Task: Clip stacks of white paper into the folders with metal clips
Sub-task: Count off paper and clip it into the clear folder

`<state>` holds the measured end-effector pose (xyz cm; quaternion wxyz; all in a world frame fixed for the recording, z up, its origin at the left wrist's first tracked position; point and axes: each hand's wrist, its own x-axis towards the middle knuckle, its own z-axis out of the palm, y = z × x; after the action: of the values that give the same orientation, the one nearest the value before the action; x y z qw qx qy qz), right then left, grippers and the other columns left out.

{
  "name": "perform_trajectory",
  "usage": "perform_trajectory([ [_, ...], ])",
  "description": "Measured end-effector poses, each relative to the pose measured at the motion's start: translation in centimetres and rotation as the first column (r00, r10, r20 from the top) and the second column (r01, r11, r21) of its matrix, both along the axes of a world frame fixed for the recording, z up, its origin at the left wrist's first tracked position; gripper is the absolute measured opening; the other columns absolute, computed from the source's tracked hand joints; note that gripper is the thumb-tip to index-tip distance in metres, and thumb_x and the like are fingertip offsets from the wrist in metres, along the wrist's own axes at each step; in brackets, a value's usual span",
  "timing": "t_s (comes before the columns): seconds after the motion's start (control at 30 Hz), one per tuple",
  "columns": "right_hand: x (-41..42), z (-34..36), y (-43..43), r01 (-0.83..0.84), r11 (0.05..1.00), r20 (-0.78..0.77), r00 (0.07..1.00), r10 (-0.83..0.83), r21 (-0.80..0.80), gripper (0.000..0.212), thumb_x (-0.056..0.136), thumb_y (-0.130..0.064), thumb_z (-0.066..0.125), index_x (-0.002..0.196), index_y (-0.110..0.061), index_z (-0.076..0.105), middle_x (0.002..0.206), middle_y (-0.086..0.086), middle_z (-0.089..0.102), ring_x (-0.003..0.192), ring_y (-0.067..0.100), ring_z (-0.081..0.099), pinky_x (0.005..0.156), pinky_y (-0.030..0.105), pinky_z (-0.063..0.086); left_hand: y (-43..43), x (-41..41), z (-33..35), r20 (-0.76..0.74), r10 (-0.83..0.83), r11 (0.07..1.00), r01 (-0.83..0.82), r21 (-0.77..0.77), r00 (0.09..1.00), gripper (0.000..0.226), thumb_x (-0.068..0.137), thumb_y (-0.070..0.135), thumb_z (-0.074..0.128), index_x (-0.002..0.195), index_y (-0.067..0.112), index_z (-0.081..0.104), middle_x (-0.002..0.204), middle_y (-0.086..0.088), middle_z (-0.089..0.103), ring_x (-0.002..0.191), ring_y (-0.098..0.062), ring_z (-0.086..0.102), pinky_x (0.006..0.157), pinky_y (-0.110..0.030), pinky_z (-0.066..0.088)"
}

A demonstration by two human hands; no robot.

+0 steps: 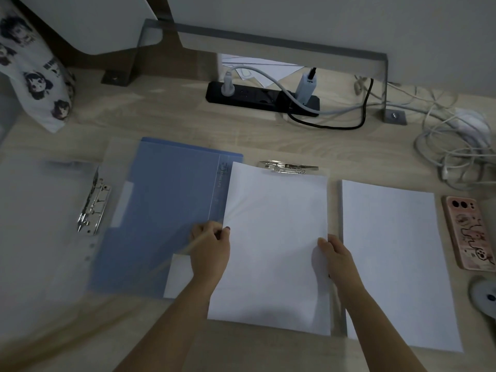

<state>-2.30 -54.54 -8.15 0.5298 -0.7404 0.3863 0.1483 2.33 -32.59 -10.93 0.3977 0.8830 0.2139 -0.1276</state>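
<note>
Desk surface (161, 116) is pale wood grain, dimly lit, with a wall close behind. An open blue folder (171, 210) lies flat at centre; its right-hand leaf appears translucent and carries a metal clip (288, 167) at its top edge. A paper stack (276, 237) sits over that leaf, its top edge just below the clip. The left hand (210, 248) grips the stack's left edge with fingers curled round it. The right hand (335, 253) holds the right edge, thumb on top and the other fingers out of sight beneath. In this light it cannot be told whether the top edge has passed under the clip or merely meets it. Risks noted: the stack sits slightly skewed to the folder, so clamping now would likely bind it crooked; the sheets could fan apart if either grip loosens; the clip could catch only the upper sheets. A second paper stack (391, 259) lies just beside, to the right. At far left a clear folder (40, 210) lies open with its own lever clip (94, 205). Also present are a phone in a pink case (468, 232) at the right edge, a black power strip (263, 99) and tangled white cables (456, 146) toward the back, and a printed fabric bag (35, 76) at rear left.
</note>
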Motion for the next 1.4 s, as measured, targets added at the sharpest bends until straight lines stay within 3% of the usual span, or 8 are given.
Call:
perform_trajectory([
  [0.27, -0.2, 0.1, 0.8, 0.028, 0.999, 0.094, 0.995, -0.024, -0.040, 0.019, 0.096, -0.019, 0.043, 0.087, -0.005, 0.053, 0.071, 0.002, 0.046, 0.066, 0.016, 0.045, 0.062, 0.027, 0.036, 0.1, 0.3, -0.2, 0.009, 0.025, 1.000, -0.025, 0.006, 1.000, 0.016, 0.088, 0.017, 0.055, 0.080, 0.003, 0.054, 0.094, -0.018, 0.056, 0.089, -0.032, 0.054, 0.078, -0.045, 0.050],
  [0.4, -0.4, -0.5, 1.3, 0.061, 0.990, 0.136, 0.990, -0.044, -0.126, 0.020, 0.096, -0.025, 0.042, 0.091, -0.011, 0.054, 0.069, 0.000, 0.048, 0.067, 0.015, 0.047, 0.068, 0.028, 0.040, 0.2, 0.2, 0.0, 0.031, 0.013, 1.000, -0.012, -0.023, 0.999, 0.014, 0.088, 0.020, 0.056, 0.079, 0.010, 0.053, 0.096, -0.016, 0.056, 0.089, -0.030, 0.054, 0.074, -0.041, 0.049],
  [0.53, 0.3, -0.4, 0.9, 0.190, 0.981, 0.061, 0.980, -0.189, -0.025, 0.021, 0.093, -0.017, 0.049, 0.085, 0.000, 0.058, 0.073, 0.007, 0.048, 0.067, 0.018, 0.043, 0.060, 0.027, 0.037, 0.2, 0.3, -0.1, 0.009, 0.019, 0.999, -0.019, -0.035, 1.000, 0.013, 0.088, 0.022, 0.056, 0.078, 0.014, 0.053, 0.096, -0.015, 0.057, 0.084, -0.027, 0.055, 0.066, -0.029, 0.041],
  [0.67, 1.3, 0.0, 0.2, 0.232, 0.972, -0.062, 0.971, -0.229, 0.040, 0.020, 0.090, -0.013, 0.052, 0.072, -0.010, 0.060, 0.084, 0.009, 0.055, 0.081, 0.025, 0.050, 0.077, 0.040, 0.044, 0.0, 0.7, 0.3, -0.018, -0.024, 0.999, 0.024, 0.024, 1.000, 0.016, 0.090, 0.018, 0.055, 0.077, 0.009, 0.050, 0.098, -0.018, 0.056, 0.075, -0.020, 0.050, 0.060, -0.022, 0.038],
  [0.77, 1.3, -0.2, 0.2, 0.236, 0.971, -0.082, 0.969, -0.234, 0.022, 0.023, 0.088, -0.012, 0.053, 0.066, -0.016, 0.059, 0.086, 0.011, 0.057, 0.082, 0.028, 0.052, 0.075, 0.037, 0.042, 0.1, 0.4, 0.4, -0.031, -0.075, 0.995, 0.077, 0.070, 0.997, 0.015, 0.091, 0.018, 0.052, 0.080, 0.008, 0.048, 0.101, -0.015, 0.050, 0.084, -0.019, 0.044, 0.068, -0.026, 0.036],
  [1.0, 1.0, 0.5, 0.7, 0.295, 0.953, -0.052, 0.955, -0.292, 0.061, 0.016, 0.089, -0.012, 0.053, 0.076, -0.014, 0.061, 0.083, 0.005, 0.056, 0.080, 0.023, 0.050, 0.072, 0.031, 0.041, 0.6, 0.4, 0.8, -0.029, -0.083, 0.997, 0.082, -0.011, 0.996, 0.013, 0.090, 0.015, 0.054, 0.081, 0.007, 0.049, 0.098, -0.009, 0.043, 0.075, -0.015, 0.043, 0.071, -0.026, 0.035],
  [1.17, 0.4, 0.6, 1.7, 0.337, 0.939, 0.045, 0.939, -0.340, 0.075, 0.015, 0.092, -0.019, 0.051, 0.086, -0.010, 0.061, 0.079, -0.001, 0.053, 0.074, 0.014, 0.047, 0.063, 0.023, 0.040, 0.6, 0.1, 0.2, 0.002, -0.060, 0.998, 0.061, -0.028, 0.998, 0.014, 0.090, 0.017, 0.055, 0.080, 0.008, 0.051, 0.095, -0.009, 0.047, 0.089, -0.026, 0.048, 0.074, -0.032, 0.039],
  [1.4, 0.9, 0.7, 2.1, 0.370, 0.926, 0.077, 0.924, -0.375, 0.067, 0.012, 0.093, -0.020, 0.051, 0.092, -0.011, 0.060, 0.079, -0.004, 0.051, 0.080, 0.017, 0.045, 0.077, 0.031, 0.037, 0.2, 0.3, -0.3, 0.005, -0.015, 1.000, 0.014, 0.008, 1.000, 0.016, 0.090, 0.021, 0.053, 0.083, 0.006, 0.055, 0.094, -0.013, 0.056, 0.088, -0.029, 0.054, 0.069, -0.035, 0.045],
])
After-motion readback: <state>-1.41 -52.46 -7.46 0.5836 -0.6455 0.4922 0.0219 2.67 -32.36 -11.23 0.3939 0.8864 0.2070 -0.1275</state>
